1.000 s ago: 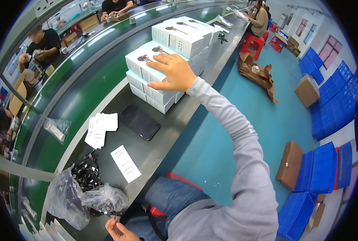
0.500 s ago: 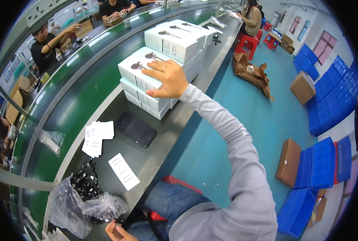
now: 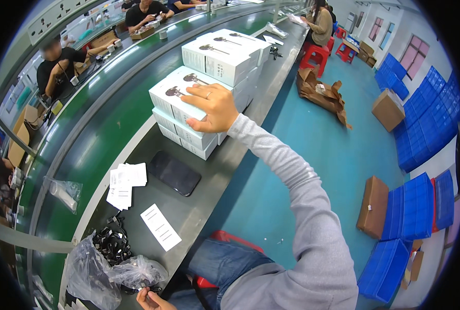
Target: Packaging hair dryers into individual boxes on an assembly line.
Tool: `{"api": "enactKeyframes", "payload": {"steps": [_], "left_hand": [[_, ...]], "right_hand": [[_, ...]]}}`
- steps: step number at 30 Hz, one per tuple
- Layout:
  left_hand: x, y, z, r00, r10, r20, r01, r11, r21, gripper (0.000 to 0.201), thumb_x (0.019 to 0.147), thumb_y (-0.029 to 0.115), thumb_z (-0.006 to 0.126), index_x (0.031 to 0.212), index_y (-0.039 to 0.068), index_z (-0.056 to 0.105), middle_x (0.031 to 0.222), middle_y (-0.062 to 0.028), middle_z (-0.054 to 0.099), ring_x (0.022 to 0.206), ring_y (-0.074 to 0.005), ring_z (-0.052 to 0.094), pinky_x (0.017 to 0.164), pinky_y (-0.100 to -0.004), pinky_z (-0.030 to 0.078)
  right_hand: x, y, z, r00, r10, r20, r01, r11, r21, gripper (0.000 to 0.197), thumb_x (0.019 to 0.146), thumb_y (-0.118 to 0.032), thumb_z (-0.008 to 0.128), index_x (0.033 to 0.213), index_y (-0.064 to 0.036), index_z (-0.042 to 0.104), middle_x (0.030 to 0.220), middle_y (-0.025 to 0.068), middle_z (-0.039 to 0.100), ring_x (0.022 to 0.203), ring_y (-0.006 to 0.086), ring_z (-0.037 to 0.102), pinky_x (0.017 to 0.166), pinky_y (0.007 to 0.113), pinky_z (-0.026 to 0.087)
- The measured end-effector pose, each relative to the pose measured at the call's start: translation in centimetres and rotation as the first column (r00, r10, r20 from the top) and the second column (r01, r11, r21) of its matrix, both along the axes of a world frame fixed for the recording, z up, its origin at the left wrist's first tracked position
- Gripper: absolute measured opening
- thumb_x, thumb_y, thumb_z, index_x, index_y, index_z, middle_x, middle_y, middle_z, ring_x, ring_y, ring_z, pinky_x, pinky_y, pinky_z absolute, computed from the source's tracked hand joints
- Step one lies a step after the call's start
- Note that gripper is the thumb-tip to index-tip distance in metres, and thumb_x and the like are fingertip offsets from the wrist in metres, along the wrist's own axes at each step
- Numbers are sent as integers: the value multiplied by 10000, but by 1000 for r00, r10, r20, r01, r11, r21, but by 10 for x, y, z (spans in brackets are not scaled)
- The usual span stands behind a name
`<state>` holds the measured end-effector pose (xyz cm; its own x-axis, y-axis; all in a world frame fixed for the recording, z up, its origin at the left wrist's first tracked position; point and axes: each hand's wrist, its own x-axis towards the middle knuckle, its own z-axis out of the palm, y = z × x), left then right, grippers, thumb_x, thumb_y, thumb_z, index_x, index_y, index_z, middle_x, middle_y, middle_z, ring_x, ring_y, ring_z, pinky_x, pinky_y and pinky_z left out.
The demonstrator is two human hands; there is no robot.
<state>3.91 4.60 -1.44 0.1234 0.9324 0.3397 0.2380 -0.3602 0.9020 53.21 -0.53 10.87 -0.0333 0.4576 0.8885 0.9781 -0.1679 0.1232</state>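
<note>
White boxes (image 3: 217, 56) with a dark picture of a gadget on top stand stacked on the grey workbench. My right hand (image 3: 214, 107) lies over the nearest upper box (image 3: 164, 89), fingers stretched across its top and thumb toward its near edge. At the lower edge my left hand (image 3: 152, 299) has its fingertips pinched together beside a clear plastic bag (image 3: 137, 272); what they hold is too small to make out. A heap of black cables (image 3: 111, 244) lies behind that bag, and a larger clear bag (image 3: 88, 268) is to its left.
A black phone (image 3: 175, 173), small white cards (image 3: 128, 178) and a printed white strip (image 3: 160, 227) lie on the bench. Beyond runs a green conveyor belt (image 3: 93, 155), with co-workers across it. Blue crates (image 3: 382, 271) and crumpled brown paper (image 3: 323, 98) are on the floor at right.
The view has shifted slightly. My right hand stays over the box, and my left hand stays by the bag. Across the belt, a co-worker's raised arm has come down and reaches outward.
</note>
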Motion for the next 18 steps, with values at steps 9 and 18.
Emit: {"api": "enactKeyframes", "payload": {"steps": [9, 18], "left_hand": [[9, -1, 5, 1000, 15, 19, -16, 1000, 20, 190, 865, 20, 593, 1031, -56, 539, 950, -155, 587, 860, -218, 586, 776, -300, 479], [-30, 23, -40, 991, 60, -118, -50, 995, 87, 302, 870, 77, 549, 1143, -9, 450, 1184, -98, 439, 1117, -217, 458, 903, -301, 409]], "right_hand": [[0, 2, 1, 1000, 11, -11, -11, 1000, 13, 409, 721, -428, 582, 961, -117, 694, 998, 120, 674, 895, 280, 654, 795, 374, 498], [1, 3, -1, 1000, 19, 3, -19, 999, 33, 425, 737, -451, 563, 944, -104, 695, 966, 116, 680, 880, 275, 659, 781, 369, 506]]}}
